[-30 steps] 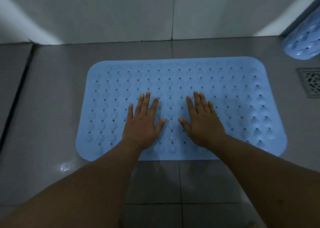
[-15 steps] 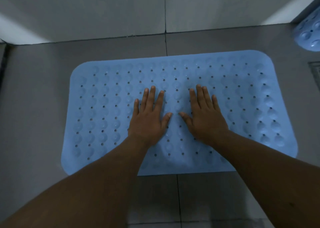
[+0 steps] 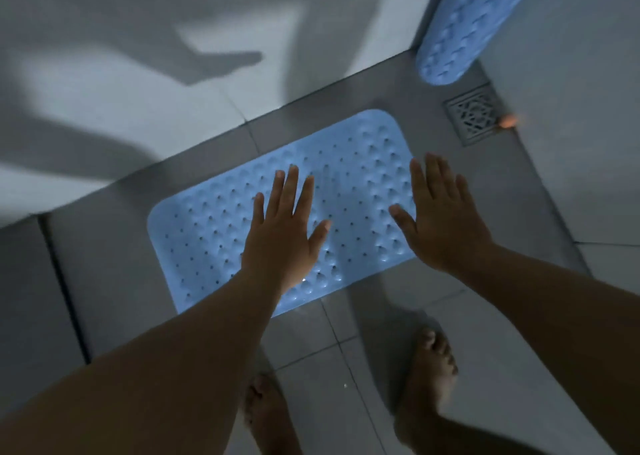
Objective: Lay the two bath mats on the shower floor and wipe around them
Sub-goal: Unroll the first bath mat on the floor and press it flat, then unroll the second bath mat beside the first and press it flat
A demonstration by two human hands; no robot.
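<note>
Bath mat (image 3: 346,191) flat at 12 o'clock beneath left hand (image 3: 280,233) and right hand (image 3: 443,222), both spread, gripping nothing; risking slip on glossy floor (image 3: 346,361); second mat (image 3: 460,28) leaning unlaid at 1 o'clock.

Head view, steeply down, standing height

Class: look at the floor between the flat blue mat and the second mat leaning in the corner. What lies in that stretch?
In the head view, bare grey floor tile separates the flat mat from the leaning mat; the drain grate sits just right of it.
</note>
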